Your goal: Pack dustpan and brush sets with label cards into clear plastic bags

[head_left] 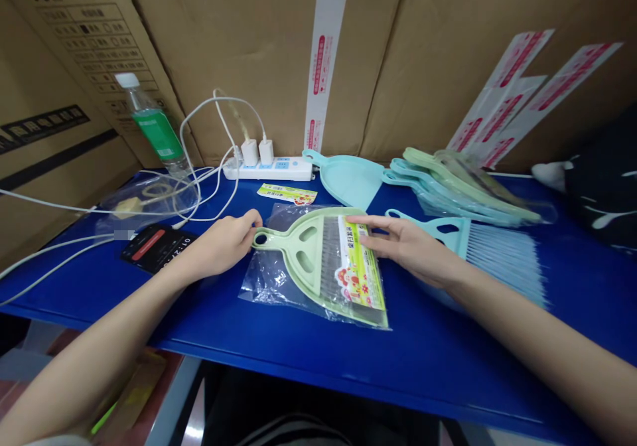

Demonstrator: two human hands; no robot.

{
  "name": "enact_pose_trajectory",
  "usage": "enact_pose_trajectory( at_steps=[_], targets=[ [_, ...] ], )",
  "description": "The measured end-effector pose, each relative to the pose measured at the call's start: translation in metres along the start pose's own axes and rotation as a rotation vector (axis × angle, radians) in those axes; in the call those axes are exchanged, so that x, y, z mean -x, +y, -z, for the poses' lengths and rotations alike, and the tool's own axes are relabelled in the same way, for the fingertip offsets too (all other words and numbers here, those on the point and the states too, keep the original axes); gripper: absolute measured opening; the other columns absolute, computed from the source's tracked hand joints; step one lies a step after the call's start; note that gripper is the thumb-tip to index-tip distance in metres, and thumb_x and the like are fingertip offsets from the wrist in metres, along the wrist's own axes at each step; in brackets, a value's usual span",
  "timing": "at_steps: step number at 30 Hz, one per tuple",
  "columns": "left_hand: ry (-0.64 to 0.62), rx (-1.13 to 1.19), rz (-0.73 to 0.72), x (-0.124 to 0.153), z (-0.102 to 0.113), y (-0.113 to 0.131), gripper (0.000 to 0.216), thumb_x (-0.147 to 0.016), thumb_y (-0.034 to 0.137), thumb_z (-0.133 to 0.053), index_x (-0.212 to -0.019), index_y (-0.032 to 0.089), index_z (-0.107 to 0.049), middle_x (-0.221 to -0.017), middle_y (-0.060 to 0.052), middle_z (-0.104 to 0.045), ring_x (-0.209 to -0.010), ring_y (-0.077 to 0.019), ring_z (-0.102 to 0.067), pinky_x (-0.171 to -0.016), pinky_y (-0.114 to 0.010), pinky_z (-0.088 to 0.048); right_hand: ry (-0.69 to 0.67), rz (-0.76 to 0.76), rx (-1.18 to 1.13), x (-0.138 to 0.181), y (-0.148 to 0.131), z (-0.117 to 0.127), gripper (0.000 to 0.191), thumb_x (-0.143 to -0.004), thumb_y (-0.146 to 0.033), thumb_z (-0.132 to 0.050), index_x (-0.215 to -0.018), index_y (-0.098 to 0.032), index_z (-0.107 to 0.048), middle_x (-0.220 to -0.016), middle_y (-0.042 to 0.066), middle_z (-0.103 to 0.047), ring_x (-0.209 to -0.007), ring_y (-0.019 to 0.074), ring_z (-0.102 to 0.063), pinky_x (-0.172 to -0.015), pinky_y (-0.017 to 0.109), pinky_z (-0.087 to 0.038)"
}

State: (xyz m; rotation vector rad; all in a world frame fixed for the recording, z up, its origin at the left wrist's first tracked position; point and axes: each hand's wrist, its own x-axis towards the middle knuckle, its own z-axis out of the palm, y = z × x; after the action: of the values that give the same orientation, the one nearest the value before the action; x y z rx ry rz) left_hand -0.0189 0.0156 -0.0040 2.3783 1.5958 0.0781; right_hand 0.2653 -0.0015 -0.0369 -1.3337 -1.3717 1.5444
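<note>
A light green dustpan [286, 239] lies on the table in a clear plastic bag [263, 283], together with a grey-bristled brush [331, 260]. A yellow-green printed label [367, 280] sits at the bag's right end. My left hand [231, 241] has its fingers curled closed at the ring end of the dustpan's handle. Stretched fingers of my right hand [411, 247] rest on the label's upper part, apart from one another. Partly behind my right arm lies a blue brush [502, 257] with pale blue bristles.
A blue dustpan [351, 177] and several bagged sets [462, 190] lie at the back of the blue table [308, 353]. A loose label [287, 194] is near the power strip [279, 168]. Cables, a phone [156, 247] and a bottle [159, 134] occupy the left; cardboard [259, 48] stands behind.
</note>
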Motion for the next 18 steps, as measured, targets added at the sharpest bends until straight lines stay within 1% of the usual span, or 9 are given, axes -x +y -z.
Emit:
enact_pose_trajectory(
  at_steps=[3,7,10,12,15,18],
  targets=[
    [-0.002,-0.006,-0.023,0.0004,-0.0009,-0.0014,0.016,-0.09,0.022,-0.026,-0.088,0.022,-0.043,-0.061,0.002,-0.058,-0.057,-0.0166,-0.058,-0.06,-0.028,-0.039,0.0,0.007,0.011,-0.0012,0.0026,0.001,0.041,-0.074,-0.034,-0.07,-0.113,-0.024,-0.065,-0.112,0.007,-0.065,-0.1,0.0229,-0.062,-0.088,0.04,-0.052],
    [0.011,-0.029,-0.034,-0.001,-0.0007,-0.0051,0.016,-0.09,0.022,-0.027,-0.087,0.022,-0.043,-0.06,0.002,-0.058,-0.056,-0.0161,-0.058,-0.059,-0.028,-0.038,0.004,0.042,-0.035,-0.0023,0.0048,0.0049,0.037,-0.08,-0.03,-0.061,-0.116,-0.026,-0.058,-0.103,0.006,-0.062,-0.099,0.021,-0.061,-0.087,0.04,-0.052],
    [0.012,-0.061,-0.02,-0.0021,0.0003,-0.0066,0.016,-0.09,0.023,-0.027,-0.088,0.022,-0.042,-0.06,0.001,-0.059,-0.057,-0.0166,-0.058,-0.06,-0.028,-0.038,-0.022,0.045,-0.052,-0.0015,0.0041,0.0065,0.045,-0.078,-0.024,-0.061,-0.122,-0.026,-0.05,-0.104,0.005,-0.062,-0.094,0.0193,-0.062,-0.088,0.04,-0.051],
    [0.006,-0.078,-0.003,-0.0022,0.0012,-0.0067,0.017,-0.091,0.023,-0.026,-0.088,0.021,-0.042,-0.061,0.001,-0.059,-0.058,-0.0171,-0.059,-0.061,-0.029,-0.039,-0.025,0.044,-0.059,-0.0007,0.0032,0.0064,0.048,-0.077,-0.024,-0.062,-0.122,-0.025,-0.047,-0.104,0.005,-0.062,-0.092,0.0187,-0.062,-0.088,0.039,-0.051],
    [0.001,-0.092,0.021,-0.0013,0.0029,-0.0068,0.017,-0.091,0.023,-0.025,-0.088,0.021,-0.042,-0.063,-0.001,-0.061,-0.059,-0.0176,-0.059,-0.06,-0.028,-0.039,0.0,0.042,-0.067,0.0,0.0024,0.0054,0.045,-0.075,-0.025,-0.064,-0.117,-0.024,-0.046,-0.103,0.005,-0.061,-0.085,0.0166,-0.062,-0.086,0.038,-0.051],
    [0.01,-0.108,0.022,0.0,0.0047,-0.0071,0.017,-0.091,0.023,-0.025,-0.087,0.022,-0.042,-0.063,0.0,-0.061,-0.057,-0.0174,-0.059,-0.058,-0.028,-0.038,0.007,0.04,-0.06,-0.0001,0.0023,0.0047,0.047,-0.07,-0.024,-0.068,-0.113,-0.024,-0.047,-0.103,0.005,-0.061,-0.076,0.0142,-0.06,-0.086,0.039,-0.051]
  ],
)
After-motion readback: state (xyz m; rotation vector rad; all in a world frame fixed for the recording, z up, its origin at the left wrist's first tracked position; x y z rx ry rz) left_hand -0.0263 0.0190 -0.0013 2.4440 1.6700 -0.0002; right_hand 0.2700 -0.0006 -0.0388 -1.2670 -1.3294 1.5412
